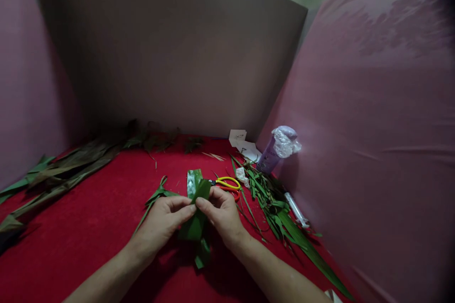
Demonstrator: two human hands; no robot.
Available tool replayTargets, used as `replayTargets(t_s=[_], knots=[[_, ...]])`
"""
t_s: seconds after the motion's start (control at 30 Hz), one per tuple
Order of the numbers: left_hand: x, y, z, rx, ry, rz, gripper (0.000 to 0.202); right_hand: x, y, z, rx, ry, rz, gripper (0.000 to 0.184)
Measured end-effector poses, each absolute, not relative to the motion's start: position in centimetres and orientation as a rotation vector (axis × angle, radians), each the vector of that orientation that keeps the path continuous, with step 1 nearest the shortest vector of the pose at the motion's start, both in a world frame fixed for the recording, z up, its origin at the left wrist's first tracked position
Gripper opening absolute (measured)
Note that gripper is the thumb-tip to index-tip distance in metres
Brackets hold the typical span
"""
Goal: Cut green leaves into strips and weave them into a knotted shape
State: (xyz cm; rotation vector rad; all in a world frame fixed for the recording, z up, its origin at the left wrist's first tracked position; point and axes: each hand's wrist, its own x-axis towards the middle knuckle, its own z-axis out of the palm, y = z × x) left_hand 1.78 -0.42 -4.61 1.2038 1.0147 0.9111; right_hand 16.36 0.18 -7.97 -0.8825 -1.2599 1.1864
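A broad green leaf strip (pixel 196 199) is folded between both my hands above the red cloth (pixel 88 236). My left hand (pixel 164 220) pinches its left edge with thumb and fingers closed. On the other side, my right hand (pixel 222 215) grips the leaf's right edge, fingers curled. The leaf's lower end (pixel 202 253) hangs down toward me between my wrists. Yellow-handled scissors (pixel 227 183) lie on the cloth just beyond my right hand.
Cut green leaf strips (pixel 273 203) are heaped at the right, beside a purple bottle with a plastic-wrapped top (pixel 275 149) and a white tube (pixel 295 209). Long dried leaves (pixel 60 170) lie at the left. Pink and grey panels wall in the cloth.
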Motion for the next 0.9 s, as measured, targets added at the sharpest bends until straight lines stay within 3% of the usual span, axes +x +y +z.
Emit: replayTargets(t_s=[0.4,0.9], knots=[[2.2,-0.3,-5.2,1.198,1.024,0.809,0.019,16.7,0.6,-6.6,-0.887,-0.884,1.201,0.026],[2.2,-0.5,-4.9,1.115,0.992,0.968,0.017,16.9,0.8,-7.1,-0.801,-0.766,1.229,0.021]])
